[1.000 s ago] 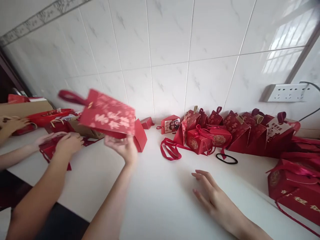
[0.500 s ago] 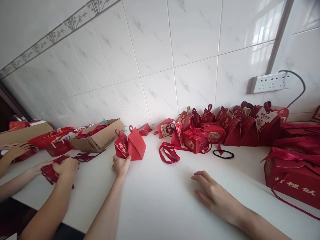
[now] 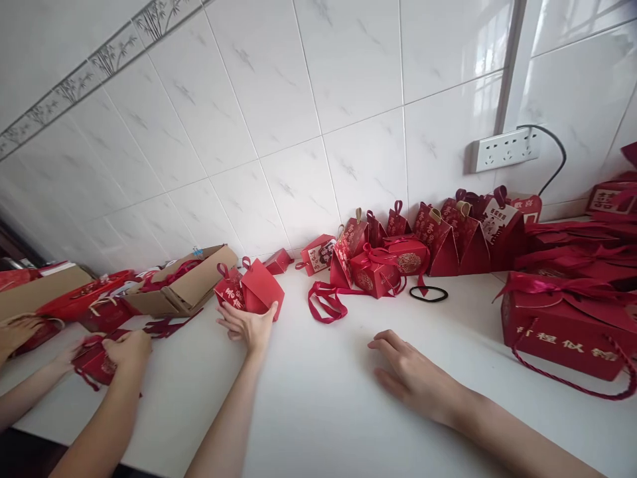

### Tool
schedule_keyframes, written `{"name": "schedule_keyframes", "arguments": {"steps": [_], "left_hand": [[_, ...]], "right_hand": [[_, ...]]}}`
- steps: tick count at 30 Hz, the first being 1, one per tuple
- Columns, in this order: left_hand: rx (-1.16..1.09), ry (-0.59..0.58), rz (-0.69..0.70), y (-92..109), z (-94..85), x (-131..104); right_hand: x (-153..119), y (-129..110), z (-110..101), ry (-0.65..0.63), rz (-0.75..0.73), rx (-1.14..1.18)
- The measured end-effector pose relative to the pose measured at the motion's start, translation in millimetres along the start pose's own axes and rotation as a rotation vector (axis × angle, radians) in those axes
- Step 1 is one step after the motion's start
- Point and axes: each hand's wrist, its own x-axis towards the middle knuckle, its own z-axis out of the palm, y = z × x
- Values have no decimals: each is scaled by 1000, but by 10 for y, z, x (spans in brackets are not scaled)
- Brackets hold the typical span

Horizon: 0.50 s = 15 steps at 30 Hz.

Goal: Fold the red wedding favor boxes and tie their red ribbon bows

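Observation:
Two small red gift boxes (image 3: 263,287) with ribbon loops on top stand side by side, the plain one leaning a little. My left hand (image 3: 251,326) spans their fronts, thumb on the plain box and fingers across the patterned gift box (image 3: 229,289). Flat on the white table, my right hand (image 3: 411,372) holds nothing, its fingers loosely stretched out. Between the hands and the wall lies a loose red ribbon (image 3: 326,307), and a black elastic loop (image 3: 428,294) is farther right.
Several red gift boxes (image 3: 440,247) line the tiled wall. Larger ribboned boxes (image 3: 567,332) stand at right. On the left is an open cardboard box (image 3: 186,292), and another person's hands (image 3: 127,348) hold a red box. A socket strip (image 3: 506,151) is on the wall.
My left hand has shifted from the patterned box's side to spread across both boxes, and the plain box now tilts. My right hand stays on the table. The view has turned slightly right.

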Motion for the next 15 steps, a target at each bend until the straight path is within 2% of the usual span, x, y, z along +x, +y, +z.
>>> {"name": "schedule_keyframes", "arguments": {"steps": [6, 12, 15], "left_hand": [[17, -59, -95, -199, 67, 162], [70, -8, -197, -344, 107, 406], [84, 2, -175, -391, 65, 510]], "right_hand": [[-17, -43, -37, -33, 22, -26], [-7, -31, -27, -19, 3, -16], [8, -20, -13, 13, -8, -11]]}}
